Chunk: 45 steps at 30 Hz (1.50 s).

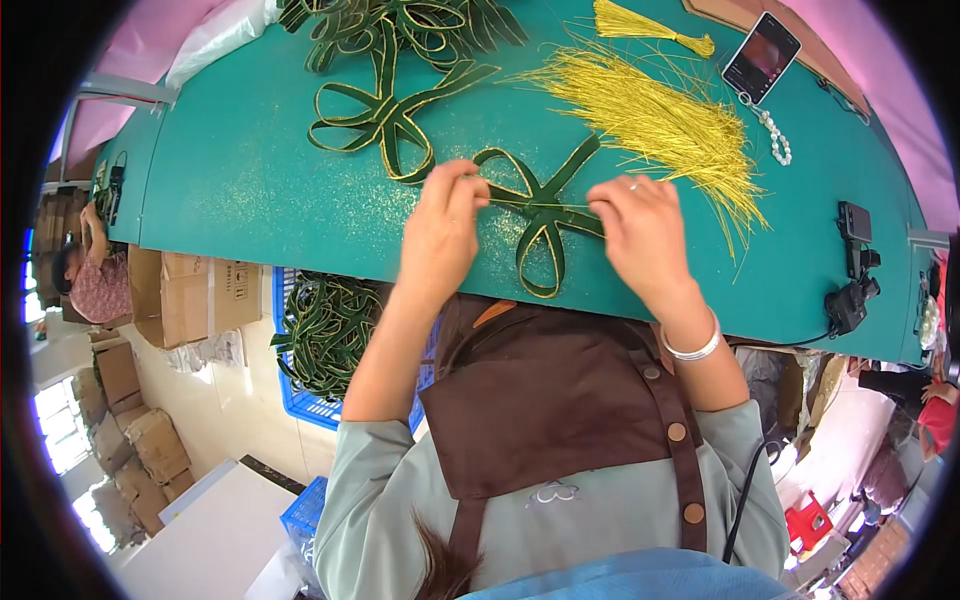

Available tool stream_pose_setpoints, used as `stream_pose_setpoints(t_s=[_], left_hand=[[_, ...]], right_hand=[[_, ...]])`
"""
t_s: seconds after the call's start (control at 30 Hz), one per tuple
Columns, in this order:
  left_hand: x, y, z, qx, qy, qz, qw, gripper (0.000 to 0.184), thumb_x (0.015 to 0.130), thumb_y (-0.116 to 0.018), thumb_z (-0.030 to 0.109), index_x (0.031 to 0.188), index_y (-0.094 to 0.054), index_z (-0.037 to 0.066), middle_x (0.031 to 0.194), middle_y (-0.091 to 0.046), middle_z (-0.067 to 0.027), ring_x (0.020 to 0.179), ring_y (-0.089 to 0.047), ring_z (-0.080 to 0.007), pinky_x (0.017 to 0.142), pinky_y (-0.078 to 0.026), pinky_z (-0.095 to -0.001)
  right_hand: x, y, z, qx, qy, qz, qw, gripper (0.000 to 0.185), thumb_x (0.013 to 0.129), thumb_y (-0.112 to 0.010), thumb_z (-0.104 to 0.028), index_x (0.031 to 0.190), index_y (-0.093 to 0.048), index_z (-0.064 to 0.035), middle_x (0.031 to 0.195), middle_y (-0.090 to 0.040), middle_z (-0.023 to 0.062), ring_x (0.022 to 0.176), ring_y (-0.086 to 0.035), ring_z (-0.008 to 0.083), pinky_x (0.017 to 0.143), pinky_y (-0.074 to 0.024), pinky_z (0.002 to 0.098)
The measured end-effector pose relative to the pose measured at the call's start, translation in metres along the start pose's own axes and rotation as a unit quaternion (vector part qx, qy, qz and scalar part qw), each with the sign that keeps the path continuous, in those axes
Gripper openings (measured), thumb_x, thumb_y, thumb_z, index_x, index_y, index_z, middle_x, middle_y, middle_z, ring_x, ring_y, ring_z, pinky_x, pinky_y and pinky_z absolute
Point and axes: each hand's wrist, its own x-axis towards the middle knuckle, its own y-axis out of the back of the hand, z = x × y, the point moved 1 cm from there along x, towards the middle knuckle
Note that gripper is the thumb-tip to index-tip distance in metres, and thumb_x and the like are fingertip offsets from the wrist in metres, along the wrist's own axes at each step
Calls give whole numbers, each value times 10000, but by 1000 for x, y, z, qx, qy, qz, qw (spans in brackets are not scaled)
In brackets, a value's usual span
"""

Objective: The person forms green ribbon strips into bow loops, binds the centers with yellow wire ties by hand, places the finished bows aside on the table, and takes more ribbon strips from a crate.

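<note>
A green ribbon bow (543, 205) with gold edging lies on the green table before me, its loops and tails spread. A thin gold wire (510, 202) runs across the bow's middle between my two hands. My left hand (445, 225) pinches the wire's left end, beside the bow's left loop. My right hand (645, 235) has its fingers pinched on the other end, above the right tail. Just beyond my left hand lies another green ribbon bow (385, 110). A spread bundle of gold wires (650, 115) is beyond my right hand.
More green bows (400, 30) are piled at the table's far side. A tied gold bundle (650, 25), a phone (762, 58) with a beaded strap and black devices (850, 260) are on the right. A blue basket (300, 400) of ribbons stands below the edge. Another person (100, 280) is at left.
</note>
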Motion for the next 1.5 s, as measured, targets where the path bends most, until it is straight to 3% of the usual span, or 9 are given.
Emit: stream_pose_setpoints(t_s=[0.4, 0.57, 0.7, 0.77, 0.83, 1.03, 1.23, 1.3, 1.5], left_hand=[[27, 30, 29, 55, -123, -22, 991, 231, 769, -643, -20, 978, -584, 60, 1094, -606, -67, 967, -615, -257, 792, -498, -385], [37, 18, 59, 10, -169, -45, 984, 193, 810, -647, 3, 978, -573, 60, 1079, -610, -71, 922, -629, -269, 751, -505, -384], [33, -4, 42, -268, 32, -47, 962, 139, 973, -634, 81, 1084, -600, 4, 930, -669, -81, 732, -651, -217, 614, -508, -309], [28, -12, 35, -445, 226, -194, 844, 157, 1021, -611, 97, 1164, -582, 39, 951, -692, -29, 804, -629, -68, 681, -498, -233], [21, -22, 32, -498, 216, -163, 824, 163, 1005, -649, 99, 1146, -618, 24, 910, -682, 0, 798, -617, -48, 685, -488, -201], [14, -26, 30, -413, 220, -150, 871, 103, 957, -710, 70, 1036, -685, 9, 877, -703, -10, 768, -628, -53, 679, -504, -208], [19, -26, 52, -315, 101, -51, 942, 218, 851, -784, 57, 1054, -715, 19, 836, -709, -89, 637, -635, -149, 580, -512, -283], [20, -30, 50, -240, -23, 29, 970, 218, 827, -800, 64, 1027, -724, 22, 816, -683, -100, 627, -637, -213, 575, -519, -324], [21, -32, 57, -229, -8, 42, 972, 120, 865, -776, 91, 953, -737, 20, 780, -657, -96, 611, -618, -216, 566, -503, -341]], right_hand=[[-2, 30, -11, 92, -70, -55, 992, 73, 877, -699, -67, 945, -683, -44, 828, -675, 74, 779, -615, 249, 792, -459, 374], [13, -9, -25, 324, -72, -6, 943, 115, 842, -760, -28, 943, -708, -11, 771, -654, 71, 710, -627, 161, 647, -493, 303], [17, -13, -15, 463, -164, -29, 870, 66, 885, -761, -56, 889, -724, -1, 799, -694, 24, 730, -603, 69, 656, -495, 249], [16, -14, -5, 476, -166, -33, 863, 87, 911, -754, -78, 912, -723, 2, 841, -697, -4, 764, -597, 50, 676, -492, 228], [14, -13, 4, 487, -177, -43, 854, 105, 926, -745, -90, 964, -714, 3, 861, -687, -10, 786, -602, 53, 701, -490, 219], [6, -9, 15, 504, -197, -45, 840, 110, 937, -736, -91, 997, -707, -3, 889, -680, -6, 812, -604, 54, 735, -493, 210], [6, -11, 9, 535, -198, -38, 820, 117, 936, -735, -81, 1014, -694, -5, 895, -689, 6, 804, -613, 59, 738, -504, 212], [7, -11, 8, 534, -193, -32, 823, 117, 937, -733, -82, 1016, -692, -6, 893, -689, 6, 802, -615, 59, 735, -503, 210], [7, -7, 12, 529, -197, -21, 825, 103, 949, -713, -75, 1022, -697, -4, 898, -695, 10, 806, -619, 62, 742, -504, 221]])
